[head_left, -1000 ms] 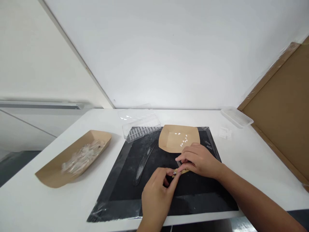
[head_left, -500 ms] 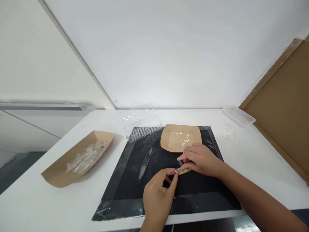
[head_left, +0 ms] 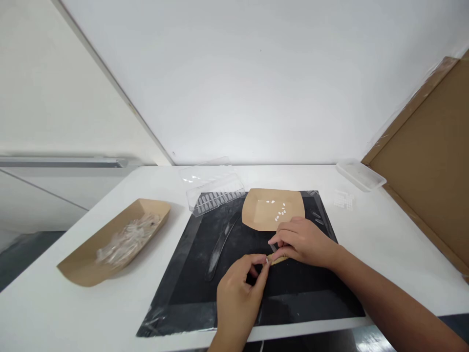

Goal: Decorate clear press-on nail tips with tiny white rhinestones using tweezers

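Observation:
My left hand is over the front of the black mat, thumb and forefinger pinched on a tiny whitish piece. Close beside it, my right hand has its fingers bent round a narrow clear strip, its thumb at a thin tan strip. The tan strip lies under both sets of fingertips and is partly hidden by them. Just behind the right hand a brown paper tray holds several small white pieces.
At the left, a brown paper tray holds many clear pieces. A clear case of nail-shaped tips overlaps the mat's back left. A dark curved strip lies on the mat. A clear box and cardboard stand right.
The whole view has shifted very slightly. Both hands keep nearly the same pose and place, fingertips still together at the tan strip.

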`<state>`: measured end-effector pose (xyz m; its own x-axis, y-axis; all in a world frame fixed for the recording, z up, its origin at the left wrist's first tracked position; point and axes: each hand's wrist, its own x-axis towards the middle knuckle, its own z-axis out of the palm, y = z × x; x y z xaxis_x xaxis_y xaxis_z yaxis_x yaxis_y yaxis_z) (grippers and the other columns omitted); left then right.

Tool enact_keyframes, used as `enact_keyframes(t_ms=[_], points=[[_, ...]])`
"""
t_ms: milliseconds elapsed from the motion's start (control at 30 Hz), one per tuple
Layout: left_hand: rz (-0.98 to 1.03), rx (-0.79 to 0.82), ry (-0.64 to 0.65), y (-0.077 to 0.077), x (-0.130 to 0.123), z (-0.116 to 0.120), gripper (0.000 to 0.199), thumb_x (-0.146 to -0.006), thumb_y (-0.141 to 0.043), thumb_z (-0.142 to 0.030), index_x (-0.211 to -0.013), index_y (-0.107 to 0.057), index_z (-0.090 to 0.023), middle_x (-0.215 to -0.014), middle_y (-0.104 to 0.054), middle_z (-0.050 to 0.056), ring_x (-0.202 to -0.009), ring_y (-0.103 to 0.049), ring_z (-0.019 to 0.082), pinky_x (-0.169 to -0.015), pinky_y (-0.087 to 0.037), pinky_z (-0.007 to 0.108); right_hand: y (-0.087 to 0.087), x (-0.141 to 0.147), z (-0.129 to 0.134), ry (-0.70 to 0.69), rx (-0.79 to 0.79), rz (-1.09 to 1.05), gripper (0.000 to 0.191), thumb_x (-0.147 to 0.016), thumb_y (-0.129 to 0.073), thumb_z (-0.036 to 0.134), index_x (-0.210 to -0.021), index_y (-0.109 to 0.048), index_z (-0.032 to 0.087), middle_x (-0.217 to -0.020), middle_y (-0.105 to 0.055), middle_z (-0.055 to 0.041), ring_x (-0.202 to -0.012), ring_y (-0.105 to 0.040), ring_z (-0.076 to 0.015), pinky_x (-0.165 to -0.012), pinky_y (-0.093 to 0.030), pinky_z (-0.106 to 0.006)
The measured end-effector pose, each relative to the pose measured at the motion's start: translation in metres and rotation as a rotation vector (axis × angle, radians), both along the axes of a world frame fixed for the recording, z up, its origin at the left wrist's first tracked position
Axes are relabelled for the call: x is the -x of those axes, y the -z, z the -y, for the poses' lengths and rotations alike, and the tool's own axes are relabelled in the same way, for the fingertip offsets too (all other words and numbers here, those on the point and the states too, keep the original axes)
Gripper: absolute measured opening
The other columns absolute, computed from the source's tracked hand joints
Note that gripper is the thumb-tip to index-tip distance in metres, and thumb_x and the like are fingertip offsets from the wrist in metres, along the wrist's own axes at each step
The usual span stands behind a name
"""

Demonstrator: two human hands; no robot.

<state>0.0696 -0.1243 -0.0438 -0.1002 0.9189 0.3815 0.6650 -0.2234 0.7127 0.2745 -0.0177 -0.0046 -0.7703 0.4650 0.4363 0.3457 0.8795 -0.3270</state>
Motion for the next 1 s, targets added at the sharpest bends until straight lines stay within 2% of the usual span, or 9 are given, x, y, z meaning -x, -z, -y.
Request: enact_keyframes(t_ms=[167,300,433,633,1000], points=[[-0.036,-0.024,0.006,0.002,0.001,0.0,0.013,-0.098,-0.066,-0.034,-0.096,-0.074,-0.025,-0.071,-0.07,-0.004,-0.061,-0.066,0.014,-0.065,-0.052,0.026,0.001,0.0,0.0,-0.001,0.015,-0.005,0.035,-0.101,-0.066,0.052,-0.106,-0.07,0.018,-0.093,-0.076,-0.0032,-0.079,-0.067,-0.0159,-0.074,-0.043,-0.031],[0.007,0.006,0.0,0.006,0.004,0.0,0.013,-0.095,-0.071,-0.035,-0.103,-0.072,-0.025,-0.079,-0.076,-0.004,-0.063,-0.068,0.014,-0.064,-0.054,0.026,0.003,0.005,0.003,-0.035,0.047,-0.039,0.04,-0.097,-0.068,0.058,-0.105,-0.071,0.019,-0.09,-0.073,-0.0021,-0.078,-0.065,-0.015,-0.073,-0.041,-0.03],[0.017,0.035,-0.011,0.007,0.004,0.0,0.016,-0.092,-0.074,-0.037,-0.103,-0.071,-0.025,-0.081,-0.076,-0.005,-0.061,-0.067,0.013,-0.061,-0.053,0.025,0.004,0.011,0.008,-0.075,0.044,-0.064,0.04,-0.097,-0.066,0.061,-0.102,-0.074,0.022,-0.091,-0.07,-0.0012,-0.082,-0.064,-0.0144,-0.081,-0.039,-0.032],[0.0,0.04,-0.03,0.005,0.003,0.001,0.012,-0.093,-0.071,-0.036,-0.098,-0.072,-0.025,-0.072,-0.071,-0.004,-0.06,-0.066,0.015,-0.058,-0.05,0.025,0.008,0.014,0.009,-0.06,0.054,-0.056,0.04,-0.093,-0.07,0.062,-0.1,-0.076,0.023,-0.091,-0.068,0.0001,-0.086,-0.062,-0.0149,-0.088,-0.035,-0.034],[0.003,0.001,-0.021,0.005,0.004,0.002,0.016,-0.093,-0.074,-0.04,-0.098,-0.073,-0.025,-0.079,-0.073,-0.002,-0.065,-0.064,0.016,-0.062,-0.052,0.027,0.01,0.016,0.01,-0.019,0.083,-0.068,0.036,-0.094,-0.073,0.058,-0.095,-0.076,0.022,-0.091,-0.069,-0.0009,-0.087,-0.063,-0.0153,-0.087,-0.033,-0.034]])
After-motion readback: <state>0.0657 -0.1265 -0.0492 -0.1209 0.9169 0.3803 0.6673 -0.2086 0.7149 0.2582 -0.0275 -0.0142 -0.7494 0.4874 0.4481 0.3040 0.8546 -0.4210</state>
